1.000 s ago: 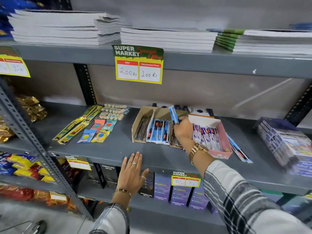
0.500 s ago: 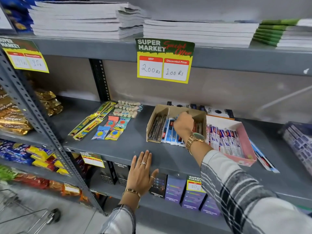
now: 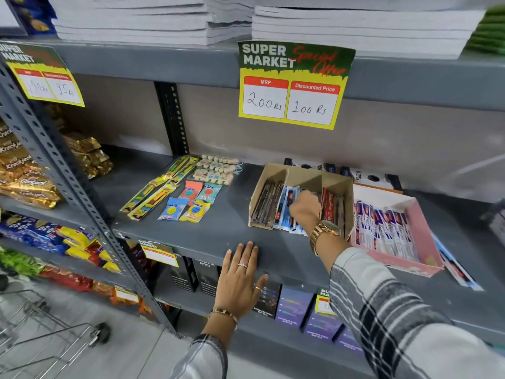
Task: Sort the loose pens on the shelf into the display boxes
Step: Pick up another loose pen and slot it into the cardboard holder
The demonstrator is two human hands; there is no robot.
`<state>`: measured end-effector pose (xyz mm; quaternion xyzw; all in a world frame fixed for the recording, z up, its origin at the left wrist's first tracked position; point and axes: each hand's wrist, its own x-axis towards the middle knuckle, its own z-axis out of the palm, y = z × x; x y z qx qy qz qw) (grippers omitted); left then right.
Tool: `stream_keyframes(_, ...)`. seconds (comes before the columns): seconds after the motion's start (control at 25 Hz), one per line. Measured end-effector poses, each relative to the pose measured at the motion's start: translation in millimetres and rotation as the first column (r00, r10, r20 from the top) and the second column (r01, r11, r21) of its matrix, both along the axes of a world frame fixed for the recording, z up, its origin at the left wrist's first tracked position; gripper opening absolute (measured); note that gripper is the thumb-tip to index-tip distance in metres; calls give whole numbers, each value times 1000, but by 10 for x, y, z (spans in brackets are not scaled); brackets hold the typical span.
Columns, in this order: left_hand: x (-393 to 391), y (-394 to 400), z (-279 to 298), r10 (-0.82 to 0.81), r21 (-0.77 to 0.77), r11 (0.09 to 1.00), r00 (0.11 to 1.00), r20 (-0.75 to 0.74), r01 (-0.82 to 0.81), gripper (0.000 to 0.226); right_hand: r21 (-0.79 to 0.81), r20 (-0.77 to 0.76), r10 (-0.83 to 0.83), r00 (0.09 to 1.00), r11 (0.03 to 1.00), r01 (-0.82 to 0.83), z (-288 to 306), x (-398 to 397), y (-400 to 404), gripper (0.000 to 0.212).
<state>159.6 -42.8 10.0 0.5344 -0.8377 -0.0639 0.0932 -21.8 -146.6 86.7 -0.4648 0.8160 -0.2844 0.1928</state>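
Note:
A brown cardboard display box with three compartments stands on the grey shelf. Dark pens fill its left slot, blue pen packs the middle, red pens the right. My right hand reaches into the middle slot, fingers curled on a blue pen pack. To the right, a pink display box holds white-and-blue pens. Loose pen packs lie beside it on the right. My left hand rests flat on the shelf's front edge, fingers apart.
Pencil packs and small sharpener packets lie left of the brown box. A price card hangs from the upper shelf under stacked notebooks. Boxes fill the lower shelf. A cart stands at lower left.
My right hand brought a blue pen pack down from above the brown box into its middle slot. The view moved closer and shifted left. My left hand stayed on the shelf edge.

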Motion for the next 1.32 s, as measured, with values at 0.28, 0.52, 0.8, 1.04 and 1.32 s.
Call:
stream_keyframes(0.28,1,-29,-40,3,-18,1000,1000,2,-3,73,81,-153,78,985,995,-66,-82,-25,50,31)
stream_keyframes(0.52,-31,-25,-106,-17,-73,997,1000,-10,17,65,-88,-326,95,941,988,-131,97,-33,140,26)
stream_keyframes(0.8,-273,103,-105,-79,-72,994,994,78,84,98,-121,-494,13,870,989,-83,290,-343,444,22)
stream_keyframes(1.04,-699,297,26,-179,-70,980,981,72,184,71,-96,-561,-75,824,995,25,313,-890,856,29)
stream_keyframes(1.32,-1390,545,114,-319,-57,944,943,95,325,70,-73,-520,-243,819,968,241,228,-1741,1412,31)
